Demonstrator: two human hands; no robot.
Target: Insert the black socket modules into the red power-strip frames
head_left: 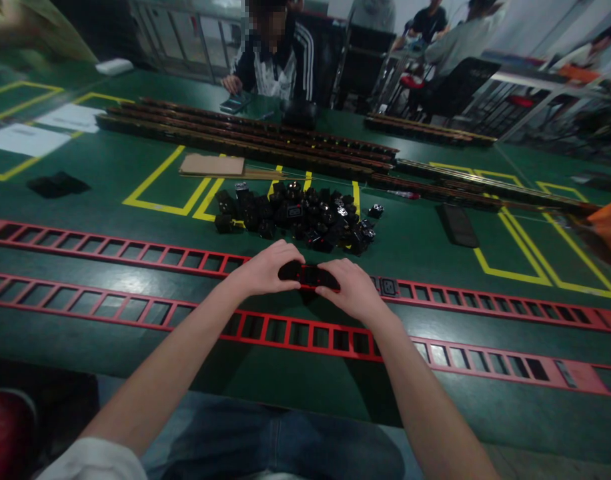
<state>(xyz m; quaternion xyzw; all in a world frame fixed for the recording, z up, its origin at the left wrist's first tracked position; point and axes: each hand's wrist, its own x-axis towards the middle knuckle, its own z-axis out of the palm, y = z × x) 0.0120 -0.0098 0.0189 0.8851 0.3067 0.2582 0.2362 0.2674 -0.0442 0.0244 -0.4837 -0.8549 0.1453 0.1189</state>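
Head view: black piece (pixel 311 274) between left fingers (pixel 284 251) and right fingers (pixel 341 268), both pinching far red frame (pixel 203 261).

Table: green top (pixel 415 230), broad, with a sheen; rectangles in yellow marking lines (pixel 163 209) on its surface. Chair: black back (pixel 368 43), beyond the far edge. Second chair: black back (pixel 458 83), angled, farther right. Rear table: pale top (pixel 523 79), slim light legs, at right; red seat (pixel 520 101) beneath. Metal railing (pixel 178 40): grey uprights, rear left. Wall: whitish (pixel 540 27), rear right. Floor: greyish (pixel 540 463), lower right corner. Lighting: cool, with soft pale reflections on the green top.
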